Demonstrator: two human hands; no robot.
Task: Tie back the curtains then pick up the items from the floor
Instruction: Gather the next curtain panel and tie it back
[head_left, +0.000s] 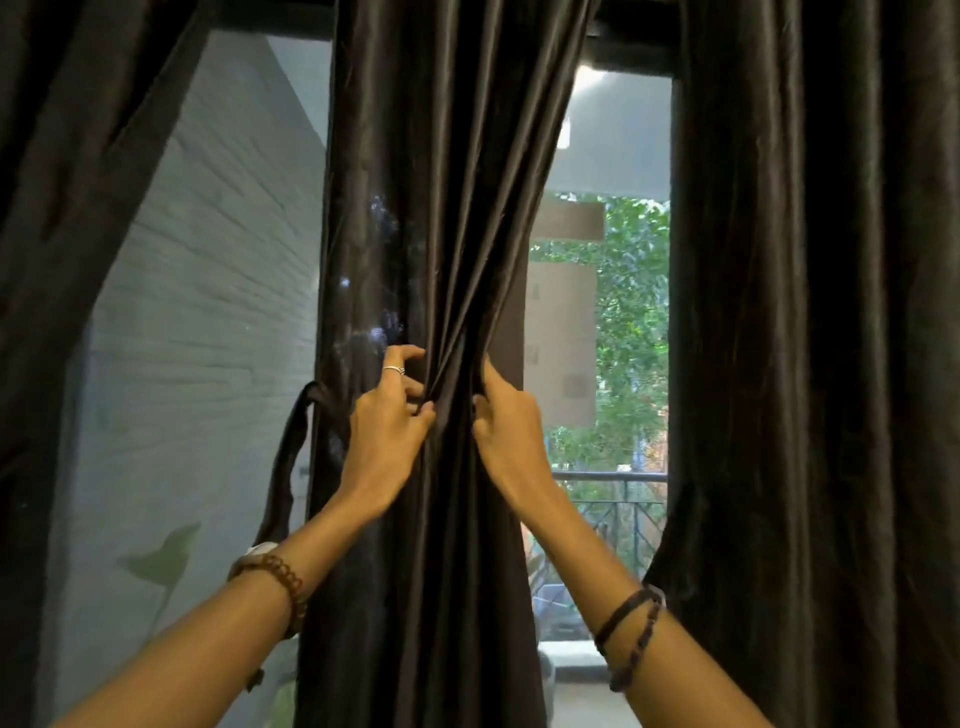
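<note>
- My left hand (387, 415) is at the middle curtain (441, 208), fingers curled and pinching a fold of the dark cloth between thumb and fingertips; a ring shows on one finger; a beaded bracelet sits on that wrist
- My right hand (506, 415) is just beside it on the same panel, thumb up along a pleat and fingers wrapped round behind the gathered cloth, so it grips the bunch; two dark bands ring that wrist
- Between the two hands the cloth is drawn in to a narrow waist, pleats fanning out above and hanging straight below; the panel's long axis runs up and down, the hands squeeze it across
- The tie-back strap (291, 457) is what the coming move turns on, as I judge it; it hangs as a dark loop off the left edge of the panel, just left of and a little below my left hand, well across the bunch from my right; the left hand is plainly the nearer, so I would hold the gather with the right and reach for the strap with the left
- Either side hang further dark curtains, the left curtain (78, 208) swept aside, the right curtain (805, 312) hanging full; through the window (208, 286) I see a pale brick wall, and on the right foliage and a railing
- Hidden: where the strap is fixed, behind the cloth; my right fingertips; whether the side curtains are tied; the floor and its items are out of view altogether
</note>
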